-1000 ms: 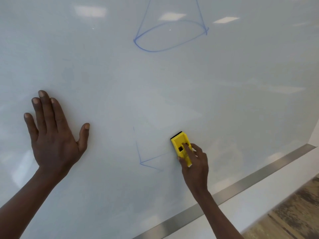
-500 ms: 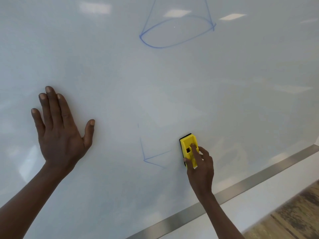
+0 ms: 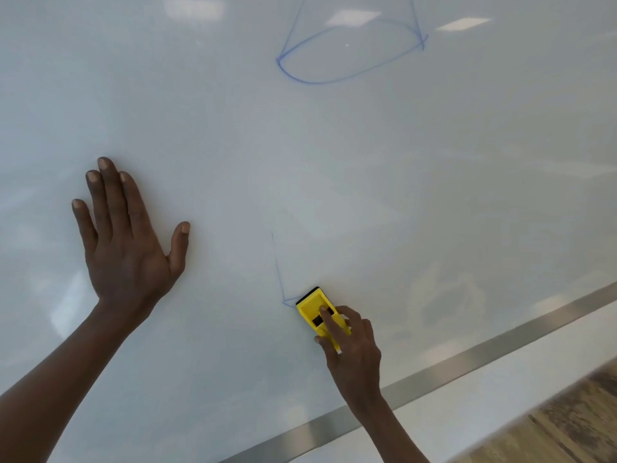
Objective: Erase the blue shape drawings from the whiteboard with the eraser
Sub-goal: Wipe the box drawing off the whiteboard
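My right hand [image 3: 352,349] grips a yellow eraser [image 3: 314,310] with a black pad and presses it flat on the whiteboard [image 3: 434,195]. The eraser's upper left corner touches the last corner of a faint blue line drawing [image 3: 277,275], a thin stroke running up from it. Higher up, a blue cone-like shape with an oval base [image 3: 350,51] is intact; its top is cut off by the frame. My left hand [image 3: 128,242] lies flat on the board to the left, fingers spread, holding nothing.
The board's metal bottom rail [image 3: 467,359] runs diagonally at lower right. Below it are a white wall strip [image 3: 500,406] and wood-pattern floor [image 3: 567,432]. Ceiling lights reflect in the glossy board.
My right hand slid the eraser left and down over the small blue corner, wiping away its two short lower strokes. My left hand stayed flat on the board.
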`<state>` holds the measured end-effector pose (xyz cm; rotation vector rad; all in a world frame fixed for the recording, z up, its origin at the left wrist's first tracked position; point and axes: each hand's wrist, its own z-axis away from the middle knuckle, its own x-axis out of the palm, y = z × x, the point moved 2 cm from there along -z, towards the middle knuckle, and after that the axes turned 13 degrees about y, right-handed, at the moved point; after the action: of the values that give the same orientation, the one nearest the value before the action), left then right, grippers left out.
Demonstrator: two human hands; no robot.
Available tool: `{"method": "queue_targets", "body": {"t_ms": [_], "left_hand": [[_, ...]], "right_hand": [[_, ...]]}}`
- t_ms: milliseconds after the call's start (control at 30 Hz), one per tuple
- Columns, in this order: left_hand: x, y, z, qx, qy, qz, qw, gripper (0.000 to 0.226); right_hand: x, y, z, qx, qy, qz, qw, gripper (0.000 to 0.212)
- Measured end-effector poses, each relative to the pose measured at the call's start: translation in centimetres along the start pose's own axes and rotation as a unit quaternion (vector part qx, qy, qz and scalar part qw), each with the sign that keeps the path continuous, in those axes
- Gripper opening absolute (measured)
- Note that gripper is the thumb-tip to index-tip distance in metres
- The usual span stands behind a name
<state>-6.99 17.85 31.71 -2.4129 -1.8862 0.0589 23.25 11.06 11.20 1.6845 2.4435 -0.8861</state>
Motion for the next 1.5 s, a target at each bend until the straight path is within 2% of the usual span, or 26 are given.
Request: {"method": "queue_targets", "body": {"t_ms": [100,233,400,633,767,900,1233,1333,1500], "left_hand": [[-0.1,0.0,-0.1,-0.001,0.004,-0.006,1.000,0.085],[0.0,0.1,-0.1,0.005,0.010,-0.012,1.000,0.085],[-0.1,0.2,-0.1,0.003,0.013,-0.016,1.000,0.086],[-0.3,0.4,-0.1,-0.003,0.012,-0.017,1.000,0.084],[-0.3,0.4,-0.1,0.000,0.014,-0.020,1.000,0.084],[-0.4,0.4,-0.2,0.000,0.013,-0.021,1.000,0.084],[-0.4,0.4,-0.1,0.003,0.019,-0.031,0.999,0.083],[-0.4,0.5,0.0,0.004,0.023,-0.028,0.999,0.083],[-0.4,0.5,0.0,0.009,0.026,-0.030,0.999,0.083]], "right_hand": [[-0.4,1.5,0.2,0.015,0.004,0.013,1.000,0.057],[-1.5,3.7,-1.4,0.057,0.051,0.018,0.997,0.052],[-1.9,3.1,-3.7,0.074,0.083,0.016,0.994,0.049],[-0.9,-1.2,-3.0,0.023,0.069,-0.007,0.997,0.045],[0.2,-2.4,-1.0,-0.032,0.016,-0.004,0.999,0.046],[0.6,-1.9,0.0,-0.047,-0.011,0.014,0.999,0.045],[-0.7,-1.1,-3.1,-0.003,0.070,0.001,0.998,0.045],[-0.3,-2.9,-3.5,-0.028,0.077,-0.019,0.996,0.043],[0.8,-4.9,-1.9,-0.083,0.037,-0.021,0.996,0.039]]}}
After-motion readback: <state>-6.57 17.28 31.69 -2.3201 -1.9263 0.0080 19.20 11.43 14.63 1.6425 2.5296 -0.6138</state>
